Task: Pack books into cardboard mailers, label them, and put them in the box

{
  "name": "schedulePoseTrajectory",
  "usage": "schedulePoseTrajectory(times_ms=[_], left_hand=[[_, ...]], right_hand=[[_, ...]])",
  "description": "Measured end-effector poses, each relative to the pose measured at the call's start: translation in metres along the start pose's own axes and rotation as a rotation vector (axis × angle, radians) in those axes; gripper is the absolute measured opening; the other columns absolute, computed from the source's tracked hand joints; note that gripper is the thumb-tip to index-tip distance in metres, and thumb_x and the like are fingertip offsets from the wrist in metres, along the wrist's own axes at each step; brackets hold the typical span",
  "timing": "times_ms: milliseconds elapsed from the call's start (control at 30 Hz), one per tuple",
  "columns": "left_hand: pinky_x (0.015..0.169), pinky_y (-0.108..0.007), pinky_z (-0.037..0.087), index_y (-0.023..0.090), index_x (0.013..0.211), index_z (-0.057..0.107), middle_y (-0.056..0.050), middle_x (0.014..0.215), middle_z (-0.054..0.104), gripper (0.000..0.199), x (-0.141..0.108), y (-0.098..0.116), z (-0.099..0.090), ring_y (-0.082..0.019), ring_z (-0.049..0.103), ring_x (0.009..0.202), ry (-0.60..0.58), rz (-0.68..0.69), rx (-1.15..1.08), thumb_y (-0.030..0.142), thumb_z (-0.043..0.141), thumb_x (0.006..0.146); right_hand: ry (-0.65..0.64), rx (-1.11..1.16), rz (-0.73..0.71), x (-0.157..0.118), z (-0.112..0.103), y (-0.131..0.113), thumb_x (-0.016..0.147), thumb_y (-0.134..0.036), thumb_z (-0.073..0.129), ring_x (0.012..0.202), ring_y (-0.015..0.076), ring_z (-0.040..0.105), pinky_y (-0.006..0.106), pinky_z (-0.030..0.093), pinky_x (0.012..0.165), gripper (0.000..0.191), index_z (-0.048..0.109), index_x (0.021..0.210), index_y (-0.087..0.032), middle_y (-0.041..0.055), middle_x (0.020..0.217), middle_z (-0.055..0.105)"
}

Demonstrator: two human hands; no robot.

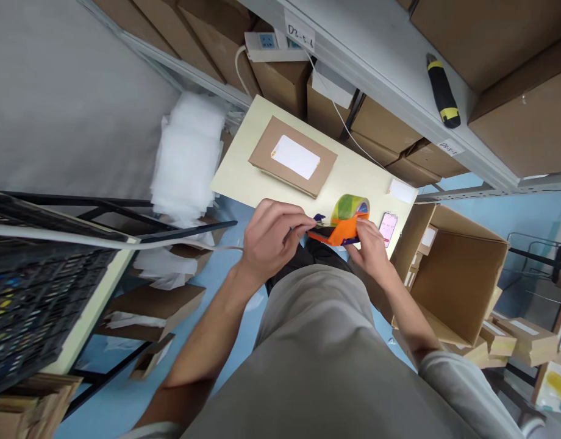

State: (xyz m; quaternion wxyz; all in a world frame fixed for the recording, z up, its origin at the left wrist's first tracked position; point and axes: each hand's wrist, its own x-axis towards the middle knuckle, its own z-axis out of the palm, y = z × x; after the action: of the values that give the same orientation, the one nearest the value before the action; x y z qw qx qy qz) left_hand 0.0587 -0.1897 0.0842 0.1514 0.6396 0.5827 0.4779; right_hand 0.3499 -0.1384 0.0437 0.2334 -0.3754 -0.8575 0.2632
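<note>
My right hand [372, 245] is closed around an orange tape dispenser [342, 231] with a yellow-green roll of tape [349, 208] in it, held at the near edge of the pale table [237, 161]. At the dispenser's front end, my left hand [275, 235] is closed in a pinch. A small dark bit shows between its fingers, but what they hold is too small to make out. Farther back on the table lies a flat brown cardboard box [262, 143] with a white label [295, 157] on top.
A phone [388, 229] and a white slip [400, 191] lie at the table's right end. An open carton [463, 274] stands to the right. The overhead shelf holds a utility knife [443, 91]. White packing sheets [186, 152] hang at left, above a black crate [42, 305].
</note>
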Motion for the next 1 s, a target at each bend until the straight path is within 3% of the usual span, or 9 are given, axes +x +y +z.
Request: schedulePoseTrajectory(times_ms=[100,200,300,400,500,633,800,1000], left_hand=[[0.093,-0.042,0.061,0.028,0.101,0.077,-0.006,0.096,0.075,0.032,-0.021,-0.034,0.018,-0.024,0.070,0.093,0.095,-0.144,-0.025,0.056,0.066,0.112],[0.091,-0.041,0.061,0.026,0.095,0.074,-0.007,0.095,0.074,0.037,-0.048,-0.073,0.048,-0.024,0.069,0.094,0.119,-0.369,-0.086,0.059,0.066,0.111],[0.089,-0.038,0.061,0.025,0.094,0.072,-0.007,0.098,0.074,0.034,-0.073,-0.108,0.082,-0.023,0.070,0.094,0.116,-0.595,-0.149,0.056,0.070,0.108],[0.090,-0.036,0.061,0.025,0.094,0.072,-0.007,0.100,0.074,0.026,-0.086,-0.137,0.111,-0.022,0.070,0.094,0.127,-0.720,-0.197,0.049,0.073,0.104],[0.090,-0.035,0.061,0.024,0.095,0.072,-0.007,0.102,0.074,0.020,-0.087,-0.163,0.133,-0.021,0.072,0.096,0.163,-0.769,-0.255,0.043,0.075,0.102],[0.092,-0.035,0.062,0.024,0.098,0.073,-0.008,0.106,0.075,0.015,-0.082,-0.186,0.152,-0.022,0.073,0.101,0.228,-0.764,-0.311,0.038,0.075,0.102],[0.092,-0.035,0.063,0.025,0.098,0.073,-0.008,0.108,0.076,0.022,-0.076,-0.195,0.168,-0.024,0.072,0.105,0.313,-0.776,-0.353,0.046,0.078,0.104],[0.096,-0.036,0.062,0.024,0.100,0.073,-0.009,0.108,0.075,0.029,-0.070,-0.199,0.184,-0.024,0.071,0.107,0.436,-0.772,-0.298,0.052,0.073,0.110]], right_hand=[[-0.114,-0.035,0.115,-0.016,0.004,0.021,0.113,-0.054,0.062,0.104,0.0364,0.077,0.056,0.066,0.098,0.031,0.070,0.115,-0.025,0.0146,0.105,0.081],[-0.250,-0.074,0.232,-0.030,0.020,0.043,0.113,-0.063,0.058,0.093,0.0356,0.076,0.053,0.066,0.091,0.039,0.067,0.105,-0.025,0.0125,0.093,0.077],[-0.363,-0.140,0.360,-0.035,0.049,0.057,0.113,-0.064,0.056,0.092,0.0352,0.077,0.053,0.066,0.095,0.041,0.067,0.107,-0.025,0.0110,0.092,0.076],[-0.381,-0.189,0.487,-0.030,0.079,0.066,0.112,-0.061,0.057,0.100,0.0361,0.078,0.055,0.065,0.103,0.041,0.070,0.117,-0.023,0.0121,0.097,0.076],[-0.390,-0.265,0.556,-0.021,0.101,0.072,0.113,-0.053,0.054,0.110,0.0361,0.078,0.057,0.062,0.113,0.042,0.068,0.131,-0.018,0.0153,0.107,0.078],[-0.450,-0.393,0.594,-0.009,0.112,0.075,0.115,-0.046,0.049,0.123,0.0365,0.077,0.057,0.056,0.122,0.047,0.065,0.143,-0.011,0.0225,0.123,0.079],[-0.439,-0.458,0.619,0.004,0.118,0.075,0.117,-0.046,0.044,0.135,0.0380,0.073,0.056,0.053,0.125,0.055,0.058,0.155,-0.009,0.0277,0.137,0.075],[-0.387,-0.516,0.537,0.003,0.135,0.095,0.119,-0.047,0.041,0.130,0.0359,0.075,0.053,0.057,0.119,0.052,0.059,0.151,-0.011,0.0247,0.132,0.076]])
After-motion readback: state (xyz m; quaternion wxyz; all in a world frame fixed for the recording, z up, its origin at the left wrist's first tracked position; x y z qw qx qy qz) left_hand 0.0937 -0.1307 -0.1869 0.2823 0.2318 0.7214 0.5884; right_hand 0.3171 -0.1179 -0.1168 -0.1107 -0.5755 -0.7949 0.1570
